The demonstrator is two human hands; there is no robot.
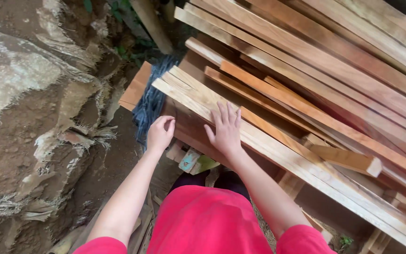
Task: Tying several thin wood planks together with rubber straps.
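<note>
— So, left to right: past the torn sacking (66, 127) on the dirt bank, our left hand (159, 133) sits at the near edge of the stack, beside the dark blue cloth (150, 101). How's that grip?

— Curled, fingers folded in toward the edge of the pale plank (269, 141); we can't tell whether it has closed on the wood or only rests against it.

— And our right hand (225, 128)?

— Flat and spread wide, palm down on top of that same plank, holding nothing, just pressing.

— Which way does the plank run from us?

— Its long axis goes from upper left, near the cloth, down to the lower right corner, slanting across our front. Both hands are toward its upper-left end, the left one closer to that end, the right further along.

— What lies beyond?

— Orange-toned slats (306, 110) lie on the stack just past our right fingertips, running roughly the same diagonal, and a short offcut block (348, 160) sits lower right, well apart from either hand.
</note>
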